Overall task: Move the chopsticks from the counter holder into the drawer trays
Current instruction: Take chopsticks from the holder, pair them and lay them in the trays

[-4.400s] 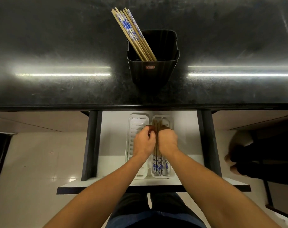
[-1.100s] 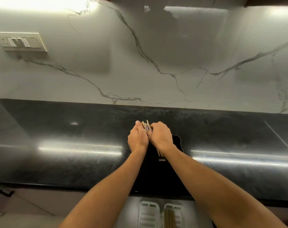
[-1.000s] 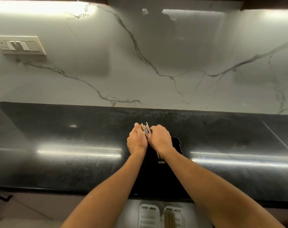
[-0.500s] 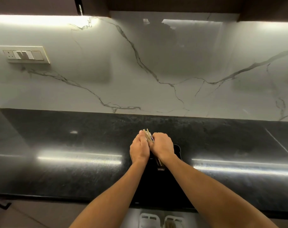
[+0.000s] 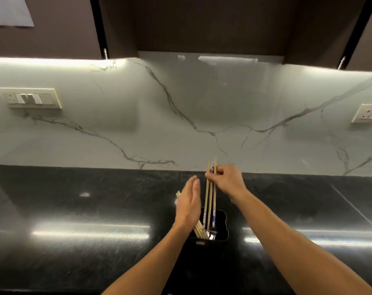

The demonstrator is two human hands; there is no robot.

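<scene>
A black square holder [image 5: 220,235] stands on the dark counter [image 5: 95,209]. My right hand [image 5: 227,179] grips the tops of a few pale chopsticks [image 5: 209,196] with blue-and-white ends, raised upright above the holder, their lower tips still inside its rim. My left hand [image 5: 189,202] is flat and open beside them, fingers together, holding nothing. Behind and below it, other chopsticks [image 5: 200,229] lean left in the holder. The drawer and its trays are out of view.
A white marble backsplash [image 5: 180,116] rises behind the counter, with a switch plate [image 5: 29,98] at left and a socket [image 5: 367,113] at right. Dark upper cabinets [image 5: 202,24] hang overhead.
Both hands were closed together on the bundle at the holder. Now my right hand has lifted a few chopsticks up, my left hand has let go and opened. The view tilted upward.
</scene>
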